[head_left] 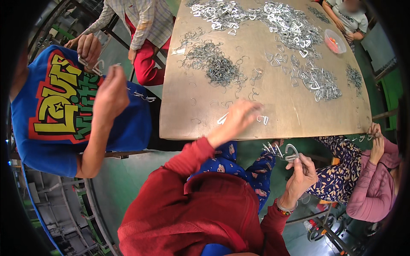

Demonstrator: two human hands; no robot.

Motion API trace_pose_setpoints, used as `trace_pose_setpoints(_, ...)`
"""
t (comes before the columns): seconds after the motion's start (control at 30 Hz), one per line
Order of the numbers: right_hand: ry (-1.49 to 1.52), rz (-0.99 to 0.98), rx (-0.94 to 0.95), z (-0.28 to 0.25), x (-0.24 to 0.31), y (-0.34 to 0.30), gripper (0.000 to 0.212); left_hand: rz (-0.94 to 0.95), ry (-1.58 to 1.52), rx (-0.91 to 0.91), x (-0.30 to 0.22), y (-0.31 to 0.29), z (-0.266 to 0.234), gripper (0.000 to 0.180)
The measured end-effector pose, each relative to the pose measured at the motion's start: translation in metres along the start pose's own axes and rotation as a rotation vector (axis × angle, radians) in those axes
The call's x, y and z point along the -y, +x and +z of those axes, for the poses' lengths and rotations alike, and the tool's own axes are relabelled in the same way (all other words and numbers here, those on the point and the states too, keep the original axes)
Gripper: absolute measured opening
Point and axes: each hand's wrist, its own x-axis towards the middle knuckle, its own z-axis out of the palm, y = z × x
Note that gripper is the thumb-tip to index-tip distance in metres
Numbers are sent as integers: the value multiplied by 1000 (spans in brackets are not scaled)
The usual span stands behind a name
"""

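My right hand (301, 174) pinches a silvery D-shaped metal loop (291, 150) beyond the table's near edge. More metal loops (272, 148) hang beside it in a linked row. My left hand (240, 119) reaches over the near part of the table, its fingertips smeared by motion, so whether it grips anything cannot be made out. Close to its fingers lie a loose metal loop (263, 120) and a few thin wire hooks (226, 104). Another pale metal piece (222, 118) lies left of the hand, partly covered by it.
The brown table (183, 115) bears a pile of dark wire hooks (218, 66) and heaps of silvery loops (318, 81). A clear plastic tub (335, 42) stands at the far right. Co-workers sit around; one in a blue shirt (55, 111) handles linked loops at my left.
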Motion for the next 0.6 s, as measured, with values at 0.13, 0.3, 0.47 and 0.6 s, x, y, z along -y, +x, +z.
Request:
trace_pose_setpoints(0.13,2,15,42,-4,1,1,18,-36,490,-103,71,69,-28,21)
trace_pose_setpoints(0.3,-94,14,70,-6,3,-10,15,36,805,51,111,87,-13,14)
trace_pose_setpoints(0.47,-133,31,81,-22,10,-14,14,80,943,33,95,92,-25,15)
trace_pose_setpoints(0.6,-183,0,73,-24,16,-17,17,111,952,-59,93,75,-42,31)
